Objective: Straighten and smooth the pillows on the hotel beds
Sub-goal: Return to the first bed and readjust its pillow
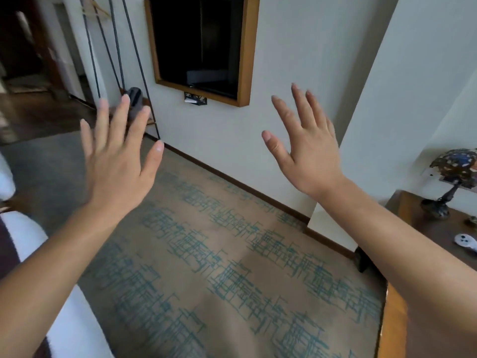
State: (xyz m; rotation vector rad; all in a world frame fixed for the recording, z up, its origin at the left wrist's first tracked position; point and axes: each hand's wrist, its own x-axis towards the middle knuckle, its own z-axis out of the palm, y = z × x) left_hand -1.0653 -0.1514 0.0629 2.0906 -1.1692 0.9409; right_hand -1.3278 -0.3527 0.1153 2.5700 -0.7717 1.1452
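My left hand (pixel 116 161) is raised in front of me with its fingers spread and straight, holding nothing. My right hand (pixel 307 148) is raised the same way, fingers spread, back of the hand toward me, also empty. Both hover above the patterned carpet, apart from everything. No pillow shows in this view. White bedding (pixel 28 236) of a bed edge lies at the lower left, beneath my left forearm.
A wood-framed dark screen (pixel 198 45) hangs on the white wall ahead. A brown side table (pixel 423 228) at the right bears a stained-glass lamp (pixel 451 177) and a small white device (pixel 464 242). Carpet (pixel 219 267) fills the middle; a dark doorway opens at the far left.
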